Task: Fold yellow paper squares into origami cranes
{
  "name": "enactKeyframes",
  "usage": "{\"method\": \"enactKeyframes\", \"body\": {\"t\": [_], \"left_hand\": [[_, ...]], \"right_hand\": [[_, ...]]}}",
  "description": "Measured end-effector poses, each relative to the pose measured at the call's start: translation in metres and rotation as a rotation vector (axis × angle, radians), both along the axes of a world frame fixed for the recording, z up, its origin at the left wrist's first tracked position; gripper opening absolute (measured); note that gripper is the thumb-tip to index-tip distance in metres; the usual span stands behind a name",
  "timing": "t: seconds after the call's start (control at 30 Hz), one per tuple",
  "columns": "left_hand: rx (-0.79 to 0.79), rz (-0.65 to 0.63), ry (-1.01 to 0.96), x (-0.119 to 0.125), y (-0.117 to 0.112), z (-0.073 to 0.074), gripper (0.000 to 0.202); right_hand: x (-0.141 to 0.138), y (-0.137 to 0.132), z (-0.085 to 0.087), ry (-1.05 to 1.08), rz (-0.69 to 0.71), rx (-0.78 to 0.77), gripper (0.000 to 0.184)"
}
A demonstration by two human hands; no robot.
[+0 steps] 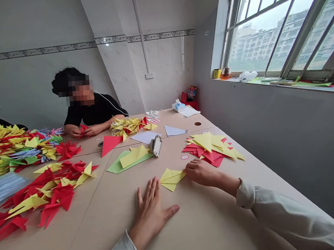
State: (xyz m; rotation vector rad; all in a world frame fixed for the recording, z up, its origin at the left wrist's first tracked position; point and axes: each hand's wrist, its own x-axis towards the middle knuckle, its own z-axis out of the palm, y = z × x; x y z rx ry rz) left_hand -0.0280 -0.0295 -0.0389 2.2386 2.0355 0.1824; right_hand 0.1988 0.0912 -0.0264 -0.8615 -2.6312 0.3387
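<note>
- The left hand (151, 215) lies palm down on the pale beige surface (210, 229), its fingers (152, 191) spread wide and pressed flat, holding nothing.
- The right hand (201, 173) rests on its side, its fingers (189, 168) loosely curled, their tips touching the point of a folded yellow paper piece (171, 179); whether they grip it, I cannot tell.
- That yellow piece lies flat on the surface, between both hands and just beside the left thumb.
- Beyond the right hand sits a pile of yellow and red paper pieces (212, 149).
- Farther ahead, a folded yellow sheet lies on a green paper sheet (121, 165), beside a small silver metal tool (156, 146).
- Across the surface, a co-worker's hands (82, 131) hold red paper.
- Spiky red and yellow folded paper shapes (51, 192) are heaped to the left.
</note>
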Motion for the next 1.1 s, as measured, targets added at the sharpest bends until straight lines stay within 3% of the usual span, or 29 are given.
{"method": "enactKeyframes", "body": {"t": [0.13, 0.27, 0.33, 0.43, 0.57, 0.73, 0.8, 0.93, 1.0, 1.1], "left_hand": [[0.032, -0.028, 0.006, -0.001, -0.003, 0.0, 0.09], [0.059, -0.009, -0.083, -0.005, -0.001, -0.007, 0.091], [0.13, 0.051, -0.277, -0.006, 0.005, -0.009, 0.09], [0.142, 0.115, -0.745, -0.002, 0.017, -0.003, 0.074], [-0.185, -0.059, -1.291, 0.017, 0.03, 0.021, 0.049], [-0.119, -0.082, -1.654, 0.034, 0.038, 0.041, 0.035], [-0.07, -0.038, -1.677, 0.033, 0.04, 0.04, 0.033], [-0.012, 0.072, -1.616, 0.028, 0.042, 0.028, 0.034], [-0.039, 0.058, -1.574, 0.029, 0.043, 0.023, 0.034], [-0.031, 0.018, -1.525, 0.032, 0.043, 0.02, 0.031]], "right_hand": [[-0.015, -0.008, 0.0, 0.272, -0.276, -0.375, 0.024], [-0.023, -0.009, 0.002, 0.435, -0.305, -0.577, 0.016], [-0.022, -0.01, 0.007, 0.567, -0.3, -0.679, 0.021], [-0.021, -0.017, 0.013, 0.777, -0.276, -0.813, 0.028], [-0.033, -0.037, 0.012, 0.935, -0.228, -0.972, 0.027], [-0.051, -0.058, 0.003, 0.913, -0.142, -1.131, 0.021], [-0.05, -0.057, 0.005, 0.875, -0.167, -1.045, 0.021], [-0.04, -0.049, 0.017, 0.853, -0.362, -0.451, 0.031], [-0.036, -0.048, 0.022, 0.782, -0.338, -0.251, 0.036], [-0.036, -0.051, 0.023, 0.675, -0.291, -0.104, 0.04]]}}
